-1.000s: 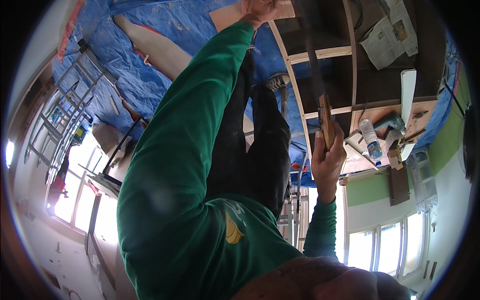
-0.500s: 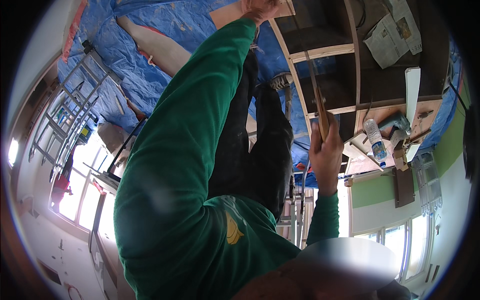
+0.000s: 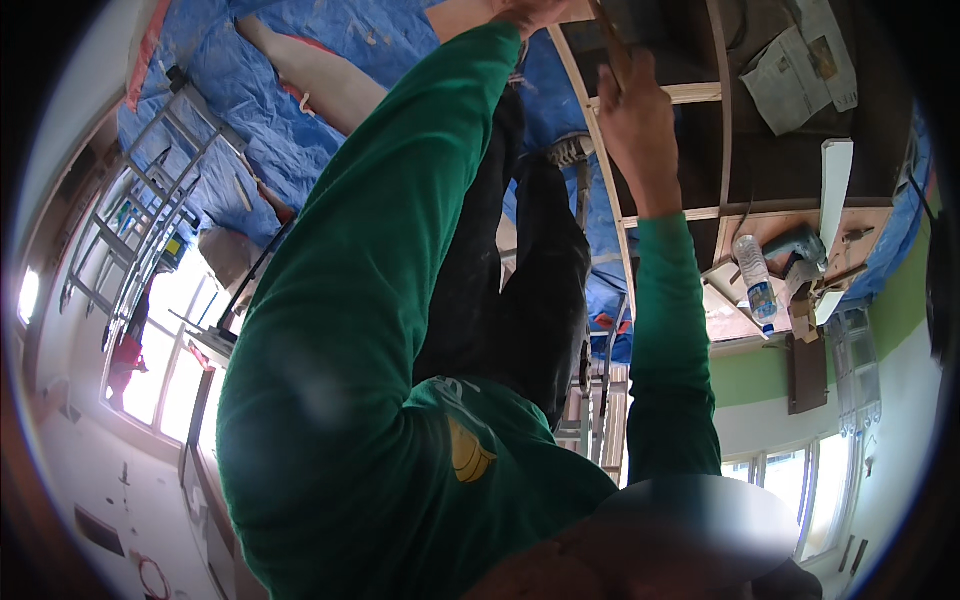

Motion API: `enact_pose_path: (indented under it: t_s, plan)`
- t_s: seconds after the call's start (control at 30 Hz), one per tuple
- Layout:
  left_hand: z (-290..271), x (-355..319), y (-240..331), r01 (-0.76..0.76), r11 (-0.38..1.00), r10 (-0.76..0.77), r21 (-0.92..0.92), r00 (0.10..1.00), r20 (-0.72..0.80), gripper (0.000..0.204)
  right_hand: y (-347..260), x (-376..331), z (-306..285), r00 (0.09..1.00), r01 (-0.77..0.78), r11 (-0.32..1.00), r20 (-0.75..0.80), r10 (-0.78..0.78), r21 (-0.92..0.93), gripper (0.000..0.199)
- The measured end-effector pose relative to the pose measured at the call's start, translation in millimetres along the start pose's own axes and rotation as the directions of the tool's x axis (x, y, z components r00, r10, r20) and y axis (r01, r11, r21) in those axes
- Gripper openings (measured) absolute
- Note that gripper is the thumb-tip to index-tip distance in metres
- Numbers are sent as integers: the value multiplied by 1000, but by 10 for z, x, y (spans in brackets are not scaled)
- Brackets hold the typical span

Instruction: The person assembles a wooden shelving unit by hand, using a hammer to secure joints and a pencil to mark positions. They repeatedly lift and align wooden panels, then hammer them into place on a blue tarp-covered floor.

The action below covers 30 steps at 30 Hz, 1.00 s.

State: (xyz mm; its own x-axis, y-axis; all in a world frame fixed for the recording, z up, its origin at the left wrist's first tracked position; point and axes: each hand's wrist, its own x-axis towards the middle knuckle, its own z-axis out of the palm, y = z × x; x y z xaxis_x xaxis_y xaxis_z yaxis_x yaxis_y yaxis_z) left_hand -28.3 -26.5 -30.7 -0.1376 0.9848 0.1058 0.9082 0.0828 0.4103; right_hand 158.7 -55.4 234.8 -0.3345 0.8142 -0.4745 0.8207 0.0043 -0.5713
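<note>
A light brown wooden board [image 3: 457, 17] lies across the frame at the upper edge of the view. My left hand [image 3: 532, 14] bears down on it and holds it, its fingers partly cut off by the picture's edge. Wrapped round the wooden handle of a handsaw [image 3: 612, 42] is my right hand [image 3: 640, 125], with that arm stretched forward. The saw's far part passes out of view beside the board. Below both hands runs a wooden frame [image 3: 586, 92] with pale edges and dark compartments.
Newspaper sheets [image 3: 795, 82] lie on the dark panel at right. A plastic bottle [image 3: 757, 285], a power drill [image 3: 797, 245] and a white strip [image 3: 836, 190] are nearer. Blue sheeting [image 3: 290, 130] covers the floor, with a metal ladder [image 3: 150, 190] at left.
My right hand has pushed the saw forward, away from my body, and its forearm now reaches over the frame's edge. My left hand stays on the board.
</note>
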Motion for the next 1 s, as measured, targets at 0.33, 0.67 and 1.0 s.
enact_pose_path:
  t_s: [0.33,0.67,1.0]
  plan:
    - [-166,-15,61,-139,985,145,102,988,-49,31,-185,-47,-225,998,-55,986,38,50,158,35]
    - [215,-251,-56,184,971,-188,-155,982,-13,21,-411,-1525,-948,974,-183,983,139,181,6,38]
    - [227,-207,-38,-44,994,55,97,992,-111,22,-156,626,99,999,35,988,-34,-31,151,48]
